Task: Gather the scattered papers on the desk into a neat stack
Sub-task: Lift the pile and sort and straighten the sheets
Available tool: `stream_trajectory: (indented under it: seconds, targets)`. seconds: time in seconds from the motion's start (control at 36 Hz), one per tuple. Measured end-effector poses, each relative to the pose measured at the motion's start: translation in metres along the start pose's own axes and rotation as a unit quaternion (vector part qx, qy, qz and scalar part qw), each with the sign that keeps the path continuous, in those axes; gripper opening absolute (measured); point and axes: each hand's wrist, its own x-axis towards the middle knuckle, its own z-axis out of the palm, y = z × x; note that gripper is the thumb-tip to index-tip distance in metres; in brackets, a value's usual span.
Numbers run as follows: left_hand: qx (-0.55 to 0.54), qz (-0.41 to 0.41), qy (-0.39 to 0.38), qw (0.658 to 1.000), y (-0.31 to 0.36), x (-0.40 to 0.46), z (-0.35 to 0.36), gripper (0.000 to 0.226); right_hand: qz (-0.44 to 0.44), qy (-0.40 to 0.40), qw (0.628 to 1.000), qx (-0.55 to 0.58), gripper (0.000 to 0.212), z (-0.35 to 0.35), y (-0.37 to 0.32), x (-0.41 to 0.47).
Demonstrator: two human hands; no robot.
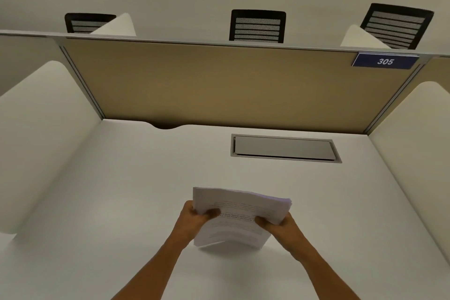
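A thick stack of white printed papers (239, 204) is held upright over the white desk (136, 190), its lower edge at or just above the desk surface. My left hand (194, 215) grips the stack's left edge, thumb across the front sheet. My right hand (277, 223) grips its right edge the same way. The top edges of the sheets are slightly uneven and fan toward the right. No loose sheets lie elsewhere on the desk.
A grey cable hatch (285, 147) is set into the desk behind the stack. White side dividers (43, 129) and a tan back panel (219, 85) with a blue "305" sign (385, 61) enclose the desk. Black mesh chairs (257, 25) stand beyond.
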Motion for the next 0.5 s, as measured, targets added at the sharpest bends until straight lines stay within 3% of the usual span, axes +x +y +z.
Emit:
stream_trajectory:
  seconds: [0.11,0.5]
  targets:
    - [-0.011,-0.006,-0.005,1.000,-0.006,-0.002,-0.002,0.048,0.007,0.002,1.000,-0.004,0.027,0.006,0.001,0.001]
    - [-0.019,0.015,-0.029,0.999,-0.019,-0.010,-0.008,0.044,0.015,-0.005,1.000,-0.007,0.028,0.016,0.008,0.000]
